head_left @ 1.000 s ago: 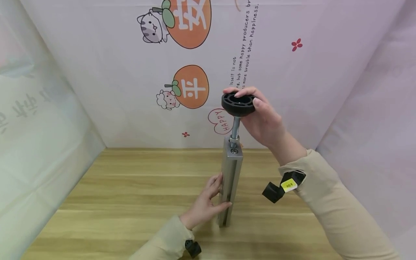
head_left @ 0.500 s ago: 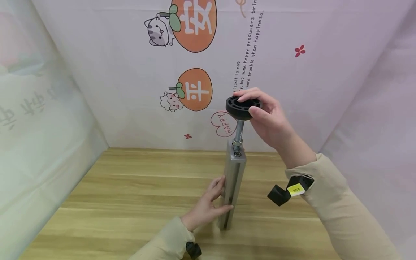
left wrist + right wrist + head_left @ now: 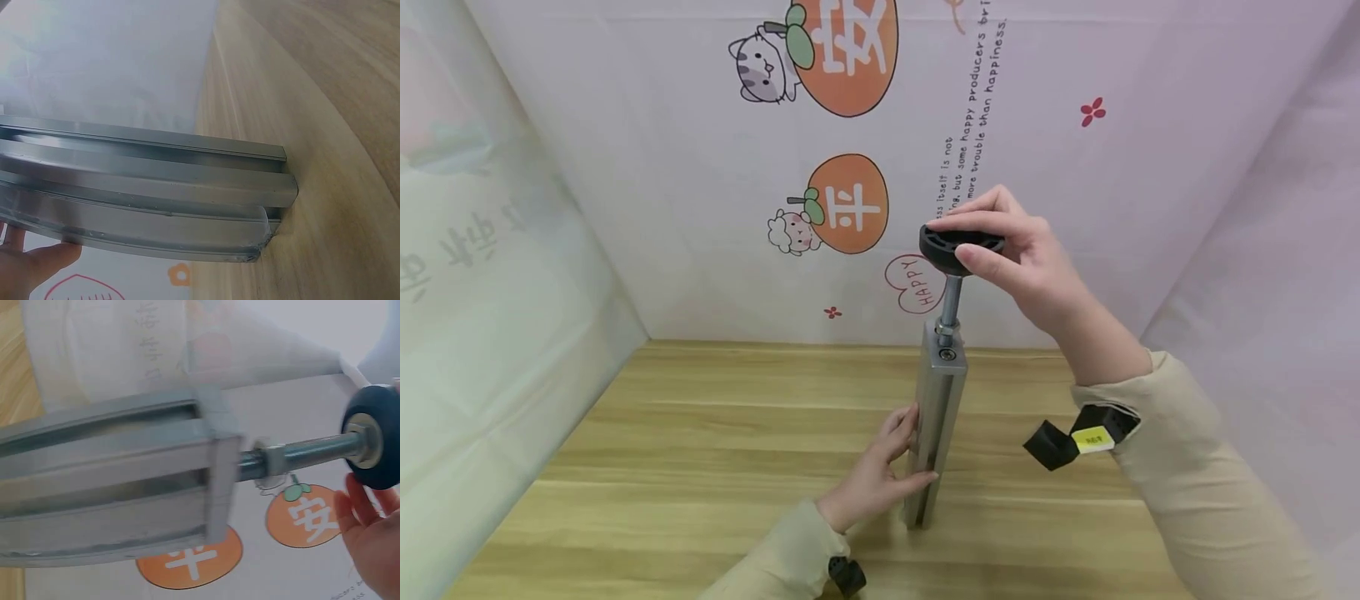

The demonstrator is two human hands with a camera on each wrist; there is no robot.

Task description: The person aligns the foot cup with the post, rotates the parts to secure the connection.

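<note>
We see a silver metal bar [image 3: 938, 417] standing upright just right of the middle of the head view, its lower end down on the wooden table [image 3: 737, 433]. Its side has a long dark groove, and its flat top bears a round screw [image 3: 947, 355]. Out of that top rises a shiny bolt [image 3: 951, 302] with a nut [image 3: 947, 330] low on it, and the bolt carries a thick black disc [image 3: 938, 253] with a hollowed upper face.

Our right hand [image 3: 1037, 258] pinches the disc's rim, thumb in front and fingers across the top. Our left hand [image 3: 876, 479] holds the bar low down, thumb along the near side and fingers behind.

The right wrist view, blurred in places, gives us the disc's underside, where a pale ring [image 3: 365, 440] surrounds the bolt; the head view hides this. The left wrist view shows several grooves and the bar's end against the wood.

Farther out, we have beige sleeves [image 3: 1202, 475], and a white cloth [image 3: 700, 250] printed with orange fruits [image 3: 872, 237] fills the top of the head view.
</note>
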